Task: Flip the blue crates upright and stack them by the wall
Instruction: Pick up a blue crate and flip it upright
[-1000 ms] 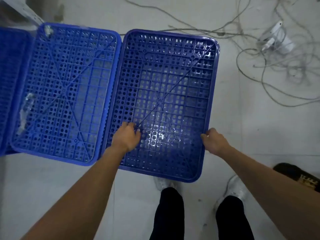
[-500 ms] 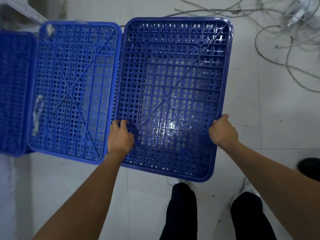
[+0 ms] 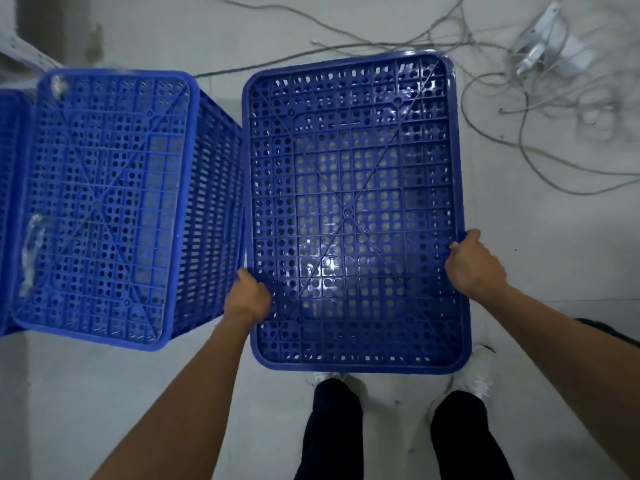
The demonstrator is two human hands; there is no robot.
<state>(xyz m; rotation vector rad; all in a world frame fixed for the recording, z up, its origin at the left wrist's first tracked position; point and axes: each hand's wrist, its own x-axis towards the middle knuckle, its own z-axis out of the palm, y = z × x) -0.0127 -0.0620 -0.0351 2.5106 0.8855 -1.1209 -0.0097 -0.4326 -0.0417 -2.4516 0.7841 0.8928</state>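
A dark blue perforated crate (image 3: pixel 353 188) is upside down, its grid bottom facing me, lifted off the floor. My left hand (image 3: pixel 247 297) grips its left edge and my right hand (image 3: pixel 472 266) grips its right edge. To its left a second blue crate (image 3: pixel 100 206) stands upside down on the floor, its slatted right side wall showing. A third blue crate (image 3: pixel 8 209) is cut off by the left border.
Grey cables (image 3: pixel 519 140) lie tangled on the pale floor at the upper right, beside a white metal bracket (image 3: pixel 547 50). My two feet in white shoes (image 3: pixel 478 375) stand below the held crate. A pale shelf post (image 3: pixel 20 53) stands at the top left.
The right crate has come up off the floor and away from its neighbour, opening a gap. My left hand shifted from the crate's bottom grid to its left edge.
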